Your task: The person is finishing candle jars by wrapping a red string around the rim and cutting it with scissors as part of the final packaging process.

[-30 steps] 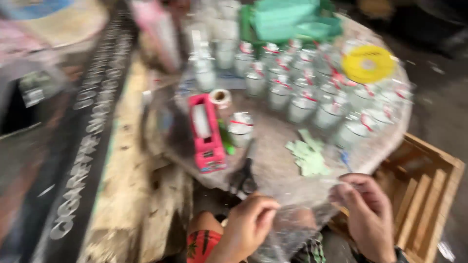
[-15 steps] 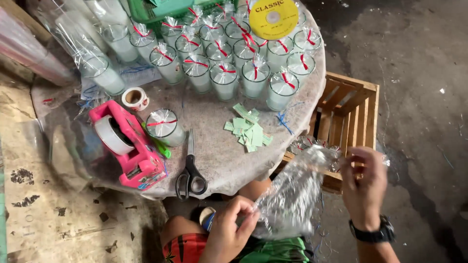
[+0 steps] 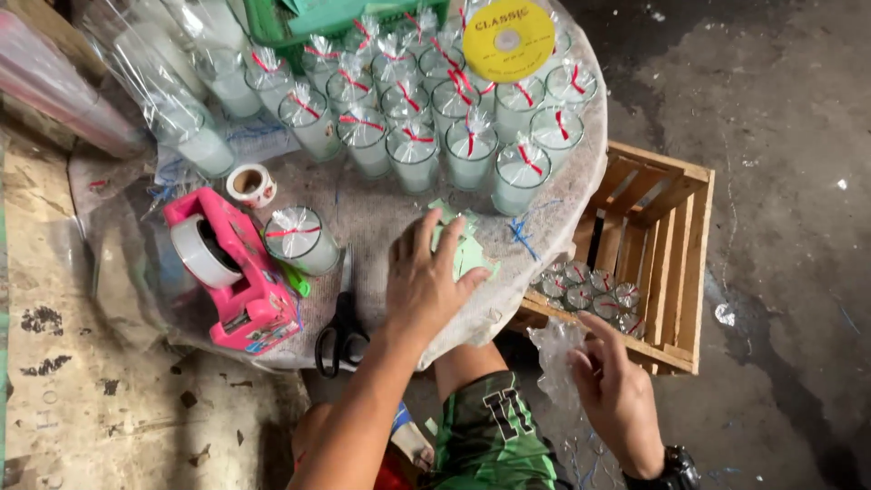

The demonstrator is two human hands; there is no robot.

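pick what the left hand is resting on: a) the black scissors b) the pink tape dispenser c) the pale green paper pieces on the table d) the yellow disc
c: the left hand lies flat on the pale green paper pieces, with the pink tape dispenser and black scissors off to its left and the yellow disc far up the table.

Round table [image 3: 381,213]: matt, speckled cloth-like cover. On it, pale green paper squares [image 3: 467,249] under left hand [image 3: 422,281]; glossy pink plastic tape dispenser [image 3: 231,272]; clear glass candle jars [image 3: 413,154] in crinkly cellophane. Right of table, rough slatted wooden crate [image 3: 667,245]. Right hand [image 3: 617,390] touches shiny clear cellophane sheet [image 3: 555,358].
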